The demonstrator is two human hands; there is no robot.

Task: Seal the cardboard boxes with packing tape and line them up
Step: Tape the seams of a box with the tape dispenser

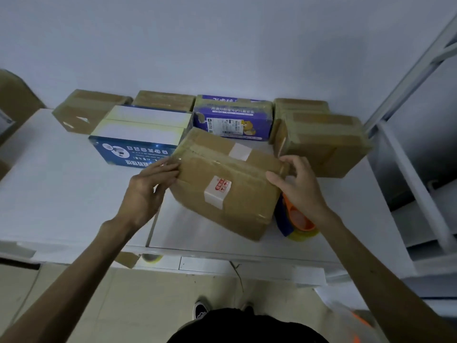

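A white tabletop (61, 194) carries a row of sealed boxes along its far edge. From the far left corner these are a brown cardboard box with torn white patches (84, 112), a blue-sided box with a white taped top (138, 132), a second brown box behind it (164, 100), a purple printed box wrapped in clear tape (232, 120), and two brown taped boxes toward the far right corner (321, 142).

Nearer the front edge, at the middle, sits a tilted brown cardboard box with a red-and-white label (227, 186), clear tape running across its top. The left hand (148, 191) presses its fingers flat on the box's left end, holding nothing. The right hand (296, 184) pinches the tape at the box's right top edge with thumb and fingers.

Just right of this box, partly under the right wrist, lies an orange and blue tape dispenser with a yellowish roll (296, 221).
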